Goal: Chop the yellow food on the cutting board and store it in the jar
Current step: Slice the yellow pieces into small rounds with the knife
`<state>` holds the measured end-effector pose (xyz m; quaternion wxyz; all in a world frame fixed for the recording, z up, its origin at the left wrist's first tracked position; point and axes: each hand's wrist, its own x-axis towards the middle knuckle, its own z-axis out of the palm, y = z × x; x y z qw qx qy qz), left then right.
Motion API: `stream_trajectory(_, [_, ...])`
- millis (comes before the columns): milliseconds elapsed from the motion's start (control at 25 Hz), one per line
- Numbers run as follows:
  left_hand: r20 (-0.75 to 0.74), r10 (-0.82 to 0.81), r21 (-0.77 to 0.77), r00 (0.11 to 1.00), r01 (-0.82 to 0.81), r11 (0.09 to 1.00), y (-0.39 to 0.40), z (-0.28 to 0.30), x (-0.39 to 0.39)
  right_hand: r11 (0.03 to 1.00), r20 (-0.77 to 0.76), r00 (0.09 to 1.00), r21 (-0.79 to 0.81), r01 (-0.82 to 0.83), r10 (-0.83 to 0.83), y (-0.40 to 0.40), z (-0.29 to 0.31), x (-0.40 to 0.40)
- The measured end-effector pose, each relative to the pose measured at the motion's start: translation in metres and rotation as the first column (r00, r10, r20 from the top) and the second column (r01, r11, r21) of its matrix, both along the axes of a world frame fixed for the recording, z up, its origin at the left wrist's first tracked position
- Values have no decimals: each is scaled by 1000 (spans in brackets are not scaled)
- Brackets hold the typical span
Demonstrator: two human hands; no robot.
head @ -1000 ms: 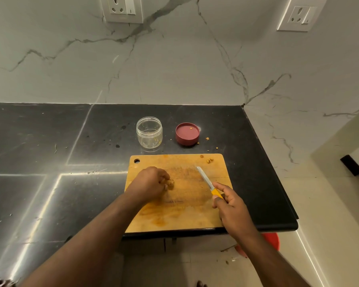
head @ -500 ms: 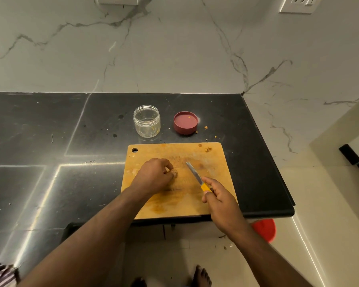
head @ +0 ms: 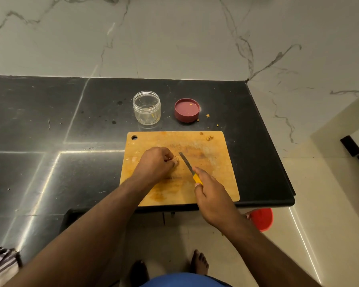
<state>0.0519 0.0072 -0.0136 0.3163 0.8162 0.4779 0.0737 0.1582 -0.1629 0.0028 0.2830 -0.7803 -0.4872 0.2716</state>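
Black countertop (head: 50,125) fills the left & centre, marble wall (head: 174,38) behind it at 12 o'clock. Wooden cutting board (head: 216,162) lies at the counter's front edge, hang-hole at its 10 o'clock corner. Left hand (head: 155,165) rests mid-board, fingers curled down around a small lump of yellow food (head: 176,160) that peeks out at the hand's 3 o'clock side. Right hand (head: 210,195) sits at 4 o'clock from the left, fingers wrapped round the yellow handle of a knife (head: 188,165); blade points to 11 o'clock, tip just beside the food. Clear jar (head: 147,107), lid off, stands upright on the counter at 12 o'clock from the board's left part. Dark-red lid (head: 187,110) lies upturned at 3 o'clock of the jar, apart from it. Few yellow crumbs (head: 209,138) near the board's 1 o'clock corner.
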Motion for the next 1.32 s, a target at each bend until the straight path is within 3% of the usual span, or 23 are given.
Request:
stream_trajectory(600, [11,-10,46,1000,10,999,1,-7,0,994,182,978,-75,-86,98,13,-5,-13])
stream_trajectory(1120, [-7,-63,70,998,64,995,2,-7,-1,979,202,967,-158,-127,158,34,-1,-12])
stream_trajectory(1320, [-21,-22,80,1000,23,996,-2,-4,0,986,188,976,-146,-83,110,15,-6,-21])
